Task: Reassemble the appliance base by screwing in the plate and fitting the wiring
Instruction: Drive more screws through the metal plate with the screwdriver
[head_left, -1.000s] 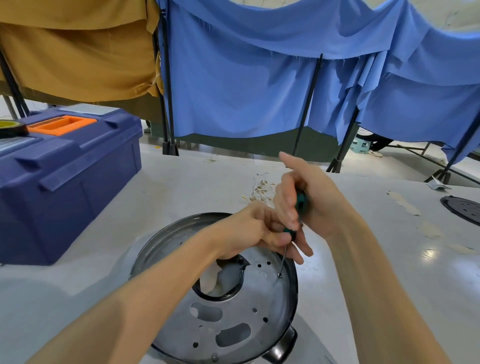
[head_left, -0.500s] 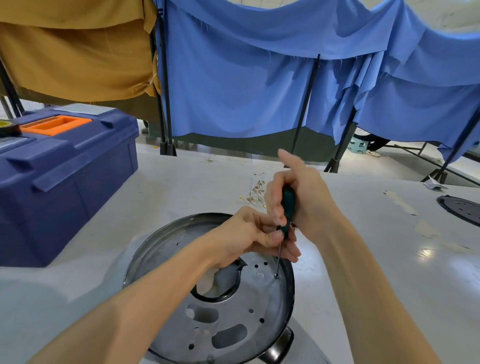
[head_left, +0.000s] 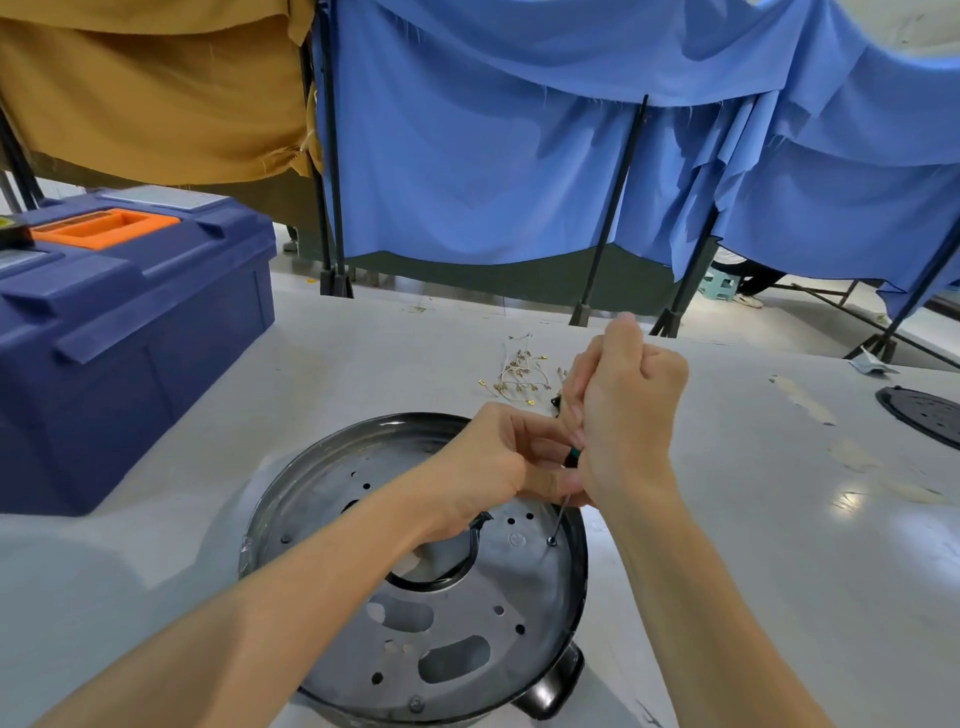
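While the right hand (head_left: 628, 410) is fisted round the green handle of a screwdriver (head_left: 573, 456), the left hand (head_left: 498, 462) sits just beside it, fingers curled in to pinch the tool low down where the thin steel shaft begins. The tip stands in a screw (head_left: 551, 542) directly below both hands, near the right-hand edge of the plate (head_left: 498, 577).

By my reading the job is at the fastening stage. The plate already lies seated inside the appliance base (head_left: 291, 499), and this screw is being driven. Another small head near the rim closest to the person looks seated, though I cannot be sure. Several holes in the plate show dark and open; which of them want screws I cannot tell. The wiring (head_left: 519, 374) appears untouched, a loose tangle beyond the hands on the surface (head_left: 779, 519), outside the base, so that part seems wholly left.

The plate is dull grey sheet metal, round and flat. It is pierced by small round holes, two oblong slots and a large curved cut-out beneath the left wrist. The base is a shallow dark pan with a glossy rim and a shiny black stub on its near side. The wires are thin and pale with small brass-coloured terminals. Far left of the hands sits a blue plastic toolbox (head_left: 130, 322) with an orange tray.
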